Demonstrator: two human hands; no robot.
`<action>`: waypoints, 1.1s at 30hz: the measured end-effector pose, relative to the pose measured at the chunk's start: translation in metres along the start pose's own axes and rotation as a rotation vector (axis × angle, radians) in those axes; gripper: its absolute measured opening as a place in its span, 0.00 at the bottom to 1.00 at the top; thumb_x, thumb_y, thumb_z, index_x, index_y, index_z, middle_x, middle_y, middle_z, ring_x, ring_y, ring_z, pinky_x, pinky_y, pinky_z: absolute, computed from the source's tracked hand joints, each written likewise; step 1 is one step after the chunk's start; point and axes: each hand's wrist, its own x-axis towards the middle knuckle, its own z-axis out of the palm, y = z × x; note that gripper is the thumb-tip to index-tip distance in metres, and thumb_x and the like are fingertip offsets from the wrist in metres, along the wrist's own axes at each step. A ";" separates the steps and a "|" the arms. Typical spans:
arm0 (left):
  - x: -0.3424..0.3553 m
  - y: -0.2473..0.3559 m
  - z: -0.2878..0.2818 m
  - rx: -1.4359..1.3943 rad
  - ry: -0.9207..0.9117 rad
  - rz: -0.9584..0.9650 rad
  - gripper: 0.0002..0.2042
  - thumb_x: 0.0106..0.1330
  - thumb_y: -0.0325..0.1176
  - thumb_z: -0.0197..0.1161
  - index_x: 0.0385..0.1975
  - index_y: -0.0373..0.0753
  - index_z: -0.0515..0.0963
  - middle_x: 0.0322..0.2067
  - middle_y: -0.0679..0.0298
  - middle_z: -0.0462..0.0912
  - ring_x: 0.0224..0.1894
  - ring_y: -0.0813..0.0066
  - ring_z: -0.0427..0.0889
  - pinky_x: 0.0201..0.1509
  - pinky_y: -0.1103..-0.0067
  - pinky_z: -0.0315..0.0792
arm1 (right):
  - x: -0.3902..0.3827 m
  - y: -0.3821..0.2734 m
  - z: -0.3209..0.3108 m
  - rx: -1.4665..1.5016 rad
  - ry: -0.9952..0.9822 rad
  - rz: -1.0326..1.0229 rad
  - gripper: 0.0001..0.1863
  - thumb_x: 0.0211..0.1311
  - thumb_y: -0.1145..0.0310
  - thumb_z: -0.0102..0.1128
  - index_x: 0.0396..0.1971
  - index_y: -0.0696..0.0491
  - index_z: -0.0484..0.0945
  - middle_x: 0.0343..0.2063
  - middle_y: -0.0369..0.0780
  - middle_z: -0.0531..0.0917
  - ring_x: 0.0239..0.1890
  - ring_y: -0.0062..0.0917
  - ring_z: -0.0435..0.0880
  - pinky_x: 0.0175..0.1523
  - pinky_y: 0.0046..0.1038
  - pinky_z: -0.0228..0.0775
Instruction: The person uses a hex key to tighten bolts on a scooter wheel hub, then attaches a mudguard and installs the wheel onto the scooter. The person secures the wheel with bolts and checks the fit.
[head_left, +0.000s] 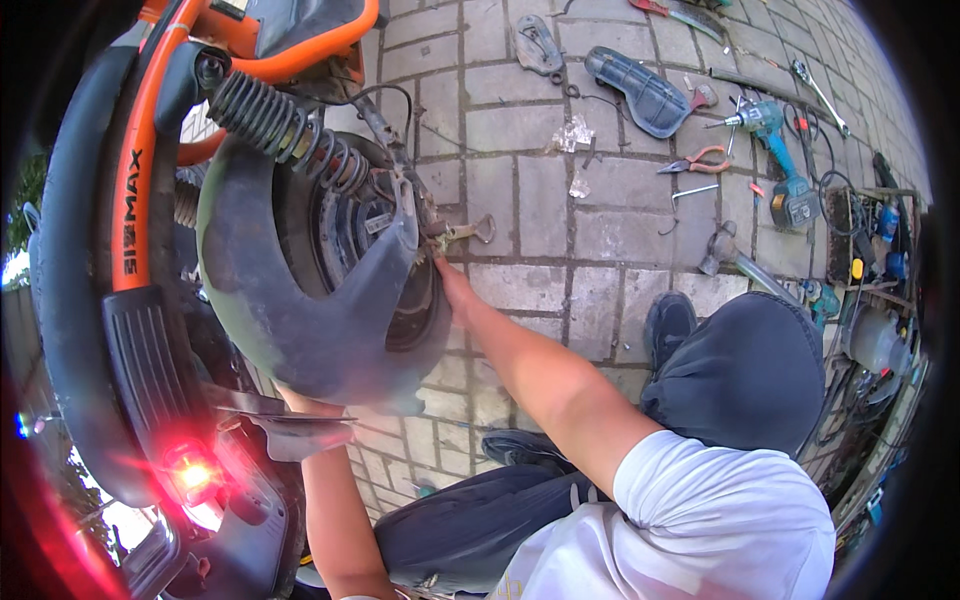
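An electric scooter or moped with an orange frame (155, 150) stands at my left. Its rear wheel hub (345, 225) sits under a dark curved fender (260, 300), with a coil-spring shock absorber (290, 130) above. My right hand (452, 285) reaches to the near side of the hub, its fingers hidden behind the fender edge. Just beyond it a brass-coloured metal lever (466, 232) juts out from the axle area. My left hand (300, 402) is under the fender's lower edge, partly covered by a metal bracket plate (305, 435); its fingers do not show. The tail light (195, 475) glows red.
On the brick paving lie a black plastic cover (645, 90), a flat grey part (540, 45), pliers (698, 162), a cordless drill (775, 150), a ratchet (820, 97) and a hammer (722, 250). Tool crates (845, 235) line the right side. My bent knee (745, 370) is near them.
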 end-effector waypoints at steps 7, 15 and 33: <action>-0.005 0.005 0.012 0.008 -0.020 0.030 0.19 0.73 0.41 0.53 0.58 0.39 0.70 0.53 0.60 0.76 0.54 0.63 0.76 0.59 0.65 0.73 | -0.031 0.027 0.001 0.338 -0.141 0.150 0.37 0.69 0.36 0.41 0.61 0.54 0.70 0.55 0.42 0.80 0.59 0.35 0.76 0.62 0.42 0.69; 0.003 -0.005 0.018 -0.029 0.031 0.017 0.20 0.74 0.40 0.50 0.60 0.37 0.67 0.55 0.61 0.74 0.56 0.64 0.74 0.64 0.67 0.68 | -0.033 0.021 0.010 0.191 -0.071 0.048 0.38 0.69 0.37 0.44 0.61 0.57 0.70 0.53 0.45 0.80 0.54 0.36 0.80 0.59 0.40 0.72; -0.012 -0.011 0.001 0.044 0.069 -0.024 0.25 0.73 0.47 0.52 0.62 0.37 0.66 0.59 0.59 0.72 0.58 0.61 0.73 0.64 0.65 0.68 | -0.011 0.017 0.003 -0.011 0.117 0.053 0.40 0.68 0.35 0.44 0.59 0.58 0.71 0.52 0.46 0.80 0.50 0.34 0.81 0.56 0.39 0.73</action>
